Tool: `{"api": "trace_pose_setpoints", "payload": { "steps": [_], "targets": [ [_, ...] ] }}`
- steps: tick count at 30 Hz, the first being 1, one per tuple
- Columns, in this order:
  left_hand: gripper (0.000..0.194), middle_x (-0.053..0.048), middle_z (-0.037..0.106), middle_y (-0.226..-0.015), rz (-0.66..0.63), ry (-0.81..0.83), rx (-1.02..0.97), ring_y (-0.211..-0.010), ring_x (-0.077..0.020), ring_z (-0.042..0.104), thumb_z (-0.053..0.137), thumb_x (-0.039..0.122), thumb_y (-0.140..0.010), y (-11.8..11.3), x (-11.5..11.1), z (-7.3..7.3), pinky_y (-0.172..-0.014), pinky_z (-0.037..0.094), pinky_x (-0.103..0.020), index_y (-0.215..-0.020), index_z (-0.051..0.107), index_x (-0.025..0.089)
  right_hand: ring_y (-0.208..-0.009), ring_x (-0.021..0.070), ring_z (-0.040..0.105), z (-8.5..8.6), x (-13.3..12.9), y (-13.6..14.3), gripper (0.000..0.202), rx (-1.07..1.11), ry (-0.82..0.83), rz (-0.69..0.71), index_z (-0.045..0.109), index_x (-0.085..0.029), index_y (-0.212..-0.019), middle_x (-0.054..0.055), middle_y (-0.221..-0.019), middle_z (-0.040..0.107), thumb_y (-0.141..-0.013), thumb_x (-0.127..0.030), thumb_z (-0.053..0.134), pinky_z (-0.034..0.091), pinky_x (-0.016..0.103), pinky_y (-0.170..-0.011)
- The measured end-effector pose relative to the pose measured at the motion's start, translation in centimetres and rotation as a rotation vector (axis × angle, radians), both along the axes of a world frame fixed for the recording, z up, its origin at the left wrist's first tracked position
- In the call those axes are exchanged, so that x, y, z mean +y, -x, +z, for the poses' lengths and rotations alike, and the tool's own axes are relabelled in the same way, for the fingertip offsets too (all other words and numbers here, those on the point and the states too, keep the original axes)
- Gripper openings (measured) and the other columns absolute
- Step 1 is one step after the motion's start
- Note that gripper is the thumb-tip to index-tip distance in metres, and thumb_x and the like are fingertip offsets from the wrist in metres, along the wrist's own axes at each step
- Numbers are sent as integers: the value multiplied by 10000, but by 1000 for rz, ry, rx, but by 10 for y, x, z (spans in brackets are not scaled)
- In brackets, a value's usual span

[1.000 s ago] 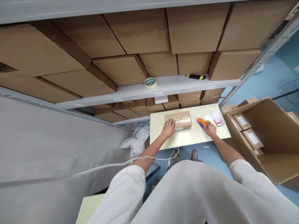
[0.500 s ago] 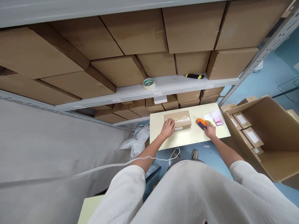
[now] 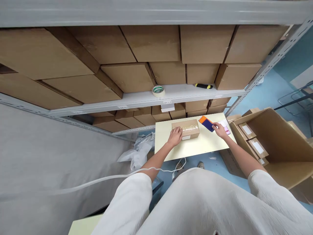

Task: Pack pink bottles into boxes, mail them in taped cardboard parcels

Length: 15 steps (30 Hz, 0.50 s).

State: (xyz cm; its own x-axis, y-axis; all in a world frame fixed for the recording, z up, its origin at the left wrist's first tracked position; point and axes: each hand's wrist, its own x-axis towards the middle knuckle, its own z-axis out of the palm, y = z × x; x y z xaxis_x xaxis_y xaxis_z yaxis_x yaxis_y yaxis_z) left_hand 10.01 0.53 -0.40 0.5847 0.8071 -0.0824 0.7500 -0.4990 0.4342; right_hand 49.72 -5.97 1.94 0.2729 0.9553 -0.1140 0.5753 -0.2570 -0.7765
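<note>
On the left, crumpled white plastic (image 3: 140,148) hangs beside the table (image 3: 199,146); next comes our left hand (image 3: 175,136), palm down and unclenched, its fingers laid over the left end of a cardboard box (image 3: 188,125); the box lies shut on the table, with glossy tape (image 3: 192,128) along its top and a white label (image 3: 186,137) on its near side, so taping and labelling look largely done (whether the tape is pressed flat throughout, we cannot tell); right of it our right hand (image 3: 220,130) grips an orange-and-blue tape dispenser (image 3: 207,124), its orange end close by the box, perhaps touching; that tool is not yet laid down; farther right, a large open carton (image 3: 287,143) holds several boxes with white labels (image 3: 258,147); ours is not among them; whether more tape is needed, we cannot tell.
</note>
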Motion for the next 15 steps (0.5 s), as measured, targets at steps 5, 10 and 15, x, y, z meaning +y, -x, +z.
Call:
{"api": "trace_pose_setpoints", "payload": {
  "steps": [5, 10, 15],
  "targets": [
    [582, -180, 477, -1685, -24, -8, -8, -1597, -388, 374, 536, 301, -1021, 4, 2, 0, -1309, 319, -594, -1598, 551, 231, -1105, 306, 682, 35, 48, 24, 396, 378, -43, 178, 783, -229, -1055, 67, -1120, 798, -867, -558, 671, 525, 443, -1037],
    [572, -173, 489, -1672, -57, -3, -49, -1578, -387, 405, 568, 254, -990, 11, 7, 0, -1288, 357, -599, -1562, 593, 233, -1132, 294, 684, 45, 85, 78, 345, 536, 58, 339, 816, -237, -1049, 58, -1150, 807, -828, -495, 753, 497, 453, -1084],
    [541, -162, 543, -1614, -123, -25, -101, -1527, -357, 475, 566, 245, -985, 23, 11, 1, -1276, 411, -545, -1521, 630, 210, -1042, 262, 666, 42, 102, 110, 346, 456, 160, 397, 777, -238, -1084, 41, -1043, 775, -836, -476, 733, 514, 417, -1024]
  ]
}}
